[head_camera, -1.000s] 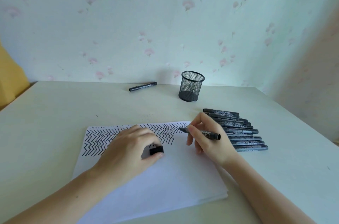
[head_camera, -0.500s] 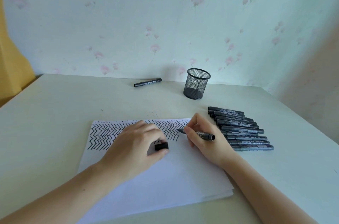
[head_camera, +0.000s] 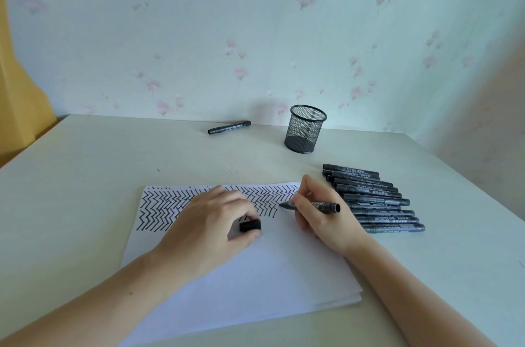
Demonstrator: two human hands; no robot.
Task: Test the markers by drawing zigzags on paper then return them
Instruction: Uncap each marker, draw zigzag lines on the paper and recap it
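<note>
Gripping marker [head_camera: 314, 206] in right hand [head_camera: 318, 210], I pinch cap [head_camera: 250, 225] with left hand [head_camera: 210, 227]; paper [head_camera: 255, 275] top rows filled, returning left.

Black zigzags [head_camera: 159, 210] band the white paper [head_camera: 255, 275] on a pale cream tabletop [head_camera: 85, 176], beside black markers [head_camera: 377, 198], a black mesh cup [head_camera: 305, 129], pink-flowered pale green wallpaper [head_camera: 255, 34] and a yellow curtain [head_camera: 20, 90].

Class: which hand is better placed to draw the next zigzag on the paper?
Right. The right hand grips the uncapped marker, tip at the zigzags; the left hand pinches the cap.
</note>
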